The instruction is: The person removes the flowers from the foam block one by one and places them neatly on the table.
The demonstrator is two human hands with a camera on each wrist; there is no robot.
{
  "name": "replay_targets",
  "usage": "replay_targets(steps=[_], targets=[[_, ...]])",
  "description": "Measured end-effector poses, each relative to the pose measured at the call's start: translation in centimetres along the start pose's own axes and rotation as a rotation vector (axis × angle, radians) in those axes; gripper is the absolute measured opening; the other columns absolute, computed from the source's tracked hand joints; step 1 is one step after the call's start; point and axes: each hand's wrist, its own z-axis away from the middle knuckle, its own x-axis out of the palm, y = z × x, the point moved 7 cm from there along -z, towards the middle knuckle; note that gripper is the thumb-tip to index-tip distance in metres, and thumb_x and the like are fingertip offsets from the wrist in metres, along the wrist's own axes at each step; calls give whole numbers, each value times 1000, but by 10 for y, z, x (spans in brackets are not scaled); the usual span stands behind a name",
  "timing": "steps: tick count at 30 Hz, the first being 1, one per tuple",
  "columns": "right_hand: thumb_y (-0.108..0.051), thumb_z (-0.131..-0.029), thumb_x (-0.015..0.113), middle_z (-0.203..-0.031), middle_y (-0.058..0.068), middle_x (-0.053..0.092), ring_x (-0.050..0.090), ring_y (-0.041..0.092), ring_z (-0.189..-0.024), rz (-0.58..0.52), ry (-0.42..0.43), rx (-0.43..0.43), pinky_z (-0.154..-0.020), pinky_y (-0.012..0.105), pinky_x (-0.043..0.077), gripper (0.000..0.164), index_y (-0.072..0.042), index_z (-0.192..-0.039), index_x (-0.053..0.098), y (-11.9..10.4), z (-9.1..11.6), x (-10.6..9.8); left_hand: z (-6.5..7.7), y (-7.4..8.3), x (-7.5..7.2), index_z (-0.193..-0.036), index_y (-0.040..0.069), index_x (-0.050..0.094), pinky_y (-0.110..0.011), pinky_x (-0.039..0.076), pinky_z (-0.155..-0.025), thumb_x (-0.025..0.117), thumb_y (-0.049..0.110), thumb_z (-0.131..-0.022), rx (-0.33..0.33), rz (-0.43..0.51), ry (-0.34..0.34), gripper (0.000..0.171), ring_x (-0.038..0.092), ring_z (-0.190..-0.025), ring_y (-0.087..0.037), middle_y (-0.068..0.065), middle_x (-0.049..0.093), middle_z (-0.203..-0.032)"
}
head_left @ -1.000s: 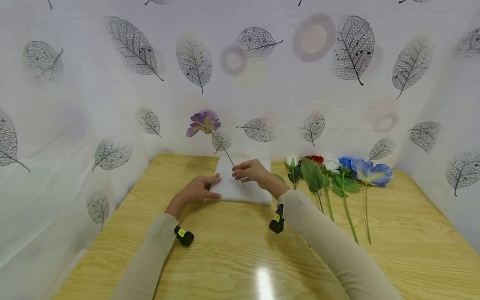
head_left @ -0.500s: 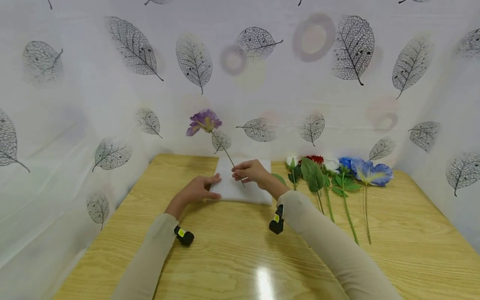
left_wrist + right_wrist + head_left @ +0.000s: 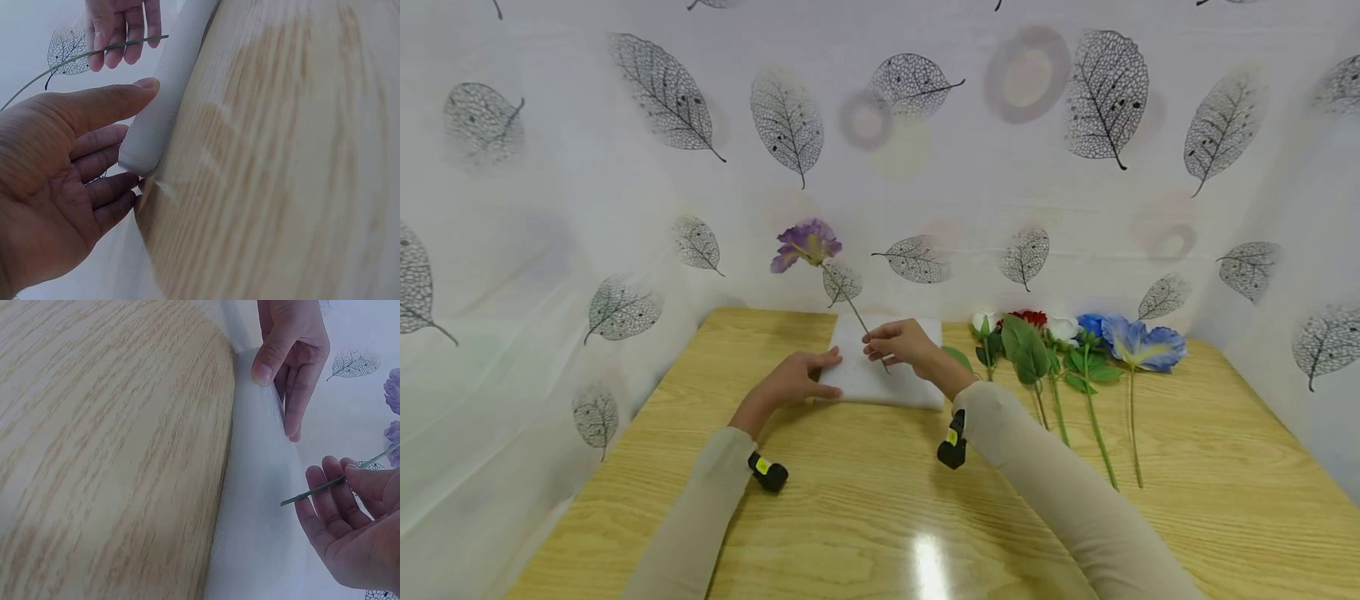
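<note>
My right hand [image 3: 908, 343] pinches the thin green stem [image 3: 315, 491] of a purple flower [image 3: 807, 246] between thumb and fingertips. The bloom, yellowish at its centre, leans up and to the left. Below the fingers, the stem's bare end hangs over a white foam-like slab [image 3: 898, 393], apart from it in the right wrist view. My left hand [image 3: 790, 382] holds the slab's left front corner. In the left wrist view its thumb [image 3: 134, 94] lies along one face of the slab, with the fingers on the other side.
To the right on the wooden table [image 3: 850, 500] lie several flowers: white roses [image 3: 1063, 329], a red one [image 3: 1030, 318], a deep blue one [image 3: 1090, 325] and a pale blue one [image 3: 1146, 346]. A leaf-patterned curtain [image 3: 940, 192] encloses the table's back and sides.
</note>
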Motion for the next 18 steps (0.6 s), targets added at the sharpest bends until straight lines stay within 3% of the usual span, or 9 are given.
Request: replay_targets(steps=[18], targets=[[-12, -91, 61, -101, 12, 71, 69, 22, -92, -24, 13, -26, -83, 41, 54, 24, -2, -112, 68, -1, -2, 2, 2, 2, 0, -139, 5, 44, -40, 26, -113, 76, 28, -78, 0, 20, -3, 72, 29, -139, -22, -6, 33, -149]])
